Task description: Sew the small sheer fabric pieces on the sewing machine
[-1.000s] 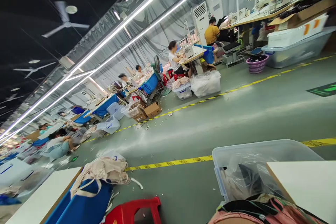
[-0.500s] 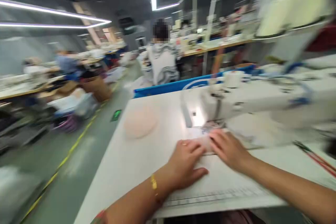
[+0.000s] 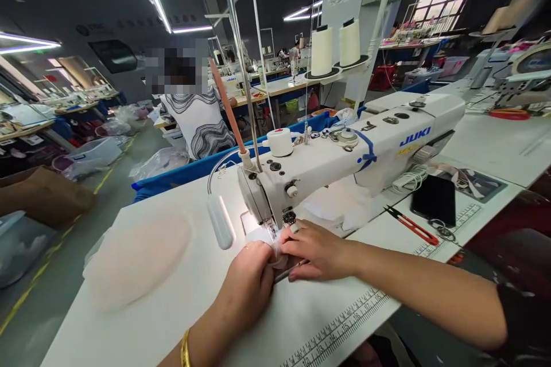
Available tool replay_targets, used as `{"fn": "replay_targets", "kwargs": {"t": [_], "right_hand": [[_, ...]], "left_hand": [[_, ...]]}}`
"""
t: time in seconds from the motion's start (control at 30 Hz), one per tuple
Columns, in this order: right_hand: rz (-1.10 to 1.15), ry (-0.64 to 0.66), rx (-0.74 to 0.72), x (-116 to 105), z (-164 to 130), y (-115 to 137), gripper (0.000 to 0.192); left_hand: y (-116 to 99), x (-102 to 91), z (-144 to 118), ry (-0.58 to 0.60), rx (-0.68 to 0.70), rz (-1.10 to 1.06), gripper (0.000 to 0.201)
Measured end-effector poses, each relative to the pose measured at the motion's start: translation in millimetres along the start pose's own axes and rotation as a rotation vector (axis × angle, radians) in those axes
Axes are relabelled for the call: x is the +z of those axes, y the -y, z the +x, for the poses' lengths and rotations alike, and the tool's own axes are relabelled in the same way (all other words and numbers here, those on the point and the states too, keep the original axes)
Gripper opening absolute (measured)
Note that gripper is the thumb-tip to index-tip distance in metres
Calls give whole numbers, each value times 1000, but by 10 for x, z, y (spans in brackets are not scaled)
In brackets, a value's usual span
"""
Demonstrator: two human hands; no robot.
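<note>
A white sewing machine point(image 3: 318, 155) stands on the table, its needle area lit by a small lamp point(image 3: 220, 221). Under the presser foot lies a piece of sheer white fabric point(image 3: 257, 236). Just left of the needle, my left hand point(image 3: 249, 275) is closed with curled fingers on the near part of this fabric; its fingertips are partly hidden. My right hand point(image 3: 322, 251) grips the fabric from the right, close to the foot, thumb lower than the fingers. On the table's left side rests a pale pink, rounded stack of sheer fabric point(image 3: 138, 258).
Right of my hands lie red thread snips point(image 3: 413, 226), a black phone point(image 3: 434, 199), keys point(image 3: 442, 230) and a coiled white cable point(image 3: 408, 180). Thread cones point(image 3: 322, 51) stand behind the machine. A co-worker point(image 3: 198, 114) sits ahead. A printed ruler point(image 3: 340, 327) runs along the near edge.
My view has swung right and sharpened, so the machine sits nearer the middle. Both hands stay at the needle; the left fingers, more stretched before, are now curled on the fabric.
</note>
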State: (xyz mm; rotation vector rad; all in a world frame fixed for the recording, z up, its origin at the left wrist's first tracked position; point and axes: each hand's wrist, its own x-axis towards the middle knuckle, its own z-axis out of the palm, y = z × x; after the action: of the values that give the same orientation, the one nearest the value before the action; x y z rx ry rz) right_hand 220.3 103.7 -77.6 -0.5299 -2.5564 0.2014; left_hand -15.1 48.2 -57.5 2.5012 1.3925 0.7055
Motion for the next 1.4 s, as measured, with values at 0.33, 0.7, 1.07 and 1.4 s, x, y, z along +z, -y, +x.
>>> {"fn": "replay_targets", "kwargs": {"t": [0.33, 0.7, 1.07, 1.4], "right_hand": [[-1, -287, 130, 95, 96, 42, 28], [167, -433, 157, 86, 117, 82, 18], [-81, -65, -70, 37, -21, 23, 14], [-163, 33, -53, 3, -44, 70, 16]], "left_hand": [[59, 44, 243, -40, -130, -145, 16], [146, 46, 257, -38, -73, -180, 25], [94, 74, 29, -169, 287, 78, 36], [-35, 18, -61, -69, 304, 118, 29]]}}
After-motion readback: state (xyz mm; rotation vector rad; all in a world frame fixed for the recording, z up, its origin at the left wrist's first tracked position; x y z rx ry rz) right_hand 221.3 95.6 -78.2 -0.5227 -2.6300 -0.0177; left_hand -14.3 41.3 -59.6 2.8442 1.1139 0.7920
